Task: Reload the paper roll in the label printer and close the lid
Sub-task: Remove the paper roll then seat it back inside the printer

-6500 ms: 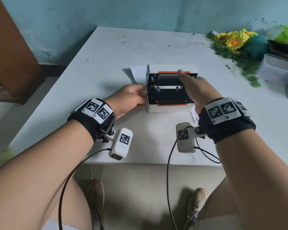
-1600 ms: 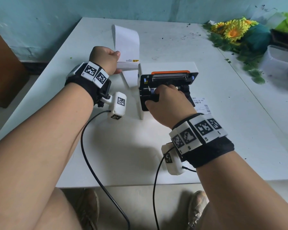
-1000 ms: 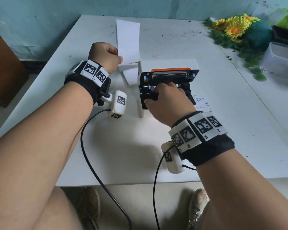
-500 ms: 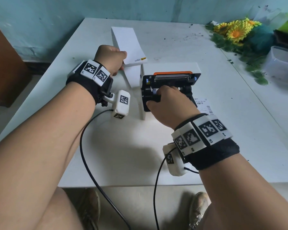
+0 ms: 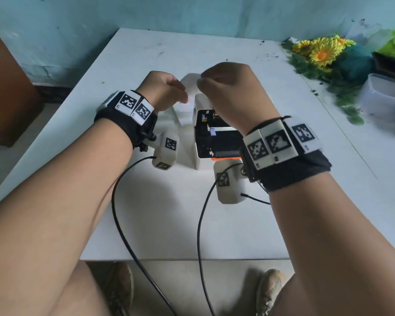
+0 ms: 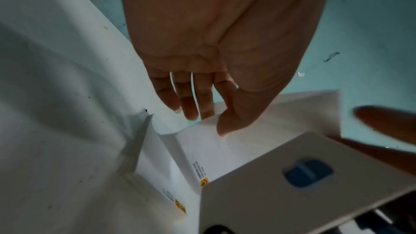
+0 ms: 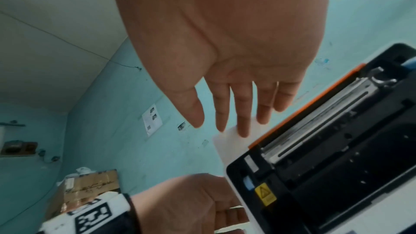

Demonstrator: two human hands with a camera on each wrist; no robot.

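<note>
The white label printer [image 5: 200, 142] sits mid-table with its lid open, black inside [image 7: 337, 175] and orange trim showing. A white fan-fold label paper strip [image 5: 189, 87] rises from a folded stack [image 6: 155, 157] beside the printer's left side. My left hand [image 5: 169, 92] pinches the strip's edge between thumb and fingers [image 6: 209, 122], above the printer's back left corner. My right hand [image 5: 214, 83] is raised over the printer with fingers fairly straight [image 7: 225, 125]. Its fingertips [image 7: 243, 131] are at the strip's free end [image 7: 229, 143]. I cannot see a grip there.
Artificial sunflowers [image 5: 322, 53] and a clear plastic tub [image 5: 383, 96] crowd the table's right side. A brown wooden panel [image 5: 7, 99] stands left of the table [image 5: 160, 213]. A cardboard box [image 7: 90, 189] shows in the right wrist view. Wrist-camera cables hang over the near edge.
My right hand has left the printer's inside and risen to the paper strip. My left hand has carried the strip right, over the printer's back corner.
</note>
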